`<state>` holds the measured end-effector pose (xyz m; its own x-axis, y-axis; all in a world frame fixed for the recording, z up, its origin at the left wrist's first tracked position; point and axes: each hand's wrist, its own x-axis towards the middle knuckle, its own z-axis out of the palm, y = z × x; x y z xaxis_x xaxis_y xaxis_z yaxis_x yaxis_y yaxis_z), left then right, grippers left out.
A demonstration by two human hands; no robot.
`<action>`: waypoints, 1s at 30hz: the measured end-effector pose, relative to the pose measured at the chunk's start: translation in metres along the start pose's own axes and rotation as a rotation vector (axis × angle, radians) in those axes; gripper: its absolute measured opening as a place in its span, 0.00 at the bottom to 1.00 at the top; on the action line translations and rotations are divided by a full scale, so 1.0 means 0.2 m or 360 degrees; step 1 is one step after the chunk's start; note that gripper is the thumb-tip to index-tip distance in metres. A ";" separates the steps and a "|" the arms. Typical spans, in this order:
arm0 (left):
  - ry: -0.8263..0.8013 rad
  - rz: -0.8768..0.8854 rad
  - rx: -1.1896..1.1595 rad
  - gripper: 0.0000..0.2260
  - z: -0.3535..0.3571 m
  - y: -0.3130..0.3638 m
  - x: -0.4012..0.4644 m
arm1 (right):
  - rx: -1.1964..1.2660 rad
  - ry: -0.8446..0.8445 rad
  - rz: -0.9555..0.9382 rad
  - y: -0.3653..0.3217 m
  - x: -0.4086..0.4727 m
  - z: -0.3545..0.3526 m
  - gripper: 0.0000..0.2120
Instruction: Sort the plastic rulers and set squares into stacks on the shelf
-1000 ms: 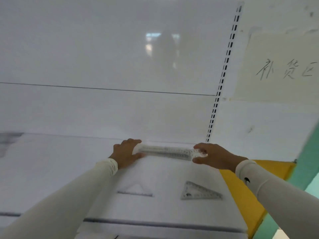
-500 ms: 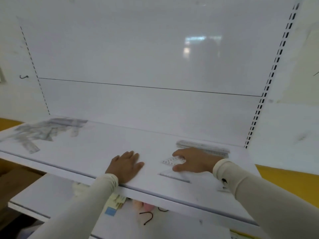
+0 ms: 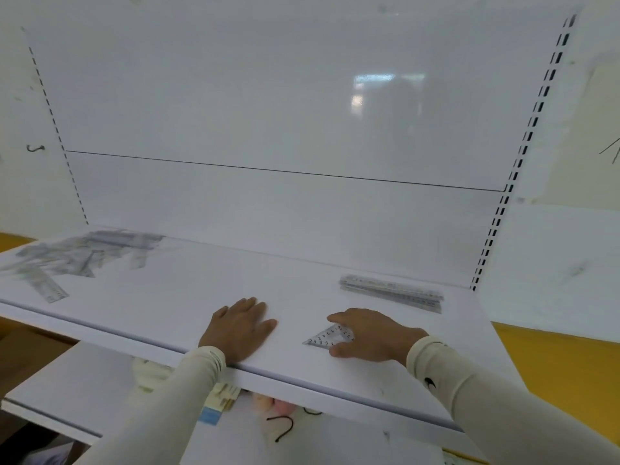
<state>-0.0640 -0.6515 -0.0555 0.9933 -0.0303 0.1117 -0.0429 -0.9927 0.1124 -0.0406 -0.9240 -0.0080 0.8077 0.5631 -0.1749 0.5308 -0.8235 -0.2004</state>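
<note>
A small clear plastic set square (image 3: 330, 337), triangular with printed markings, is pinched flat against the smooth white shelf (image 3: 174, 297) by the right hand (image 3: 370, 333), thumb at the near edge and fingers curled over the far edge. The left hand (image 3: 239, 327) is laid palm-down just left of it, fingers straight, nothing held. A neat stack of transparent rulers (image 3: 392, 292) is seen far right by the glossy back panel, and a loose, blurred heap of rulers and set squares (image 3: 84, 256) is spread at the far left.

Cream long sleeves (image 3: 496, 394), small black logo near the right cuff
</note>
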 end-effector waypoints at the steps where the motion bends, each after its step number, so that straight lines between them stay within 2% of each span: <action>1: 0.0005 0.0004 -0.0002 0.22 0.00 0.00 0.00 | 0.0006 0.0010 -0.0004 0.00 0.00 0.01 0.34; 8: 0.0053 -0.0017 0.0012 0.32 -0.01 0.01 -0.01 | 0.0196 0.0049 -0.0037 0.05 0.04 -0.06 0.30; 12: 0.0085 -0.0072 -0.0005 0.29 -0.03 0.04 -0.02 | 0.0382 0.0255 -0.0024 0.09 0.11 -0.20 0.26; 16: 0.0103 -0.0181 -0.0102 0.39 -0.08 0.07 -0.08 | 0.0365 0.0197 -0.0153 0.01 0.28 -0.25 0.26; 21: 0.0088 -0.0460 -0.0194 0.23 -0.16 -0.12 -0.27 | 0.0290 0.0054 -0.0430 -0.36 0.55 -0.17 0.26; 25: 0.0252 -0.0677 -0.0152 0.24 -0.23 -0.47 -0.48 | 0.0224 -0.0032 -0.0624 -0.77 0.72 -0.10 0.25; 30: 0.0229 -0.0840 -0.0045 0.23 -0.31 -0.90 -0.73 | 0.0142 -0.0050 -0.0825 -1.33 0.96 -0.10 0.27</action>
<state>-0.2086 -0.4613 -0.0309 0.8560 0.4894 0.1667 0.4525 -0.8651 0.2163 -0.0219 -0.5995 0.0314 0.4359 0.8980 -0.0596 0.8337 -0.4279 -0.3492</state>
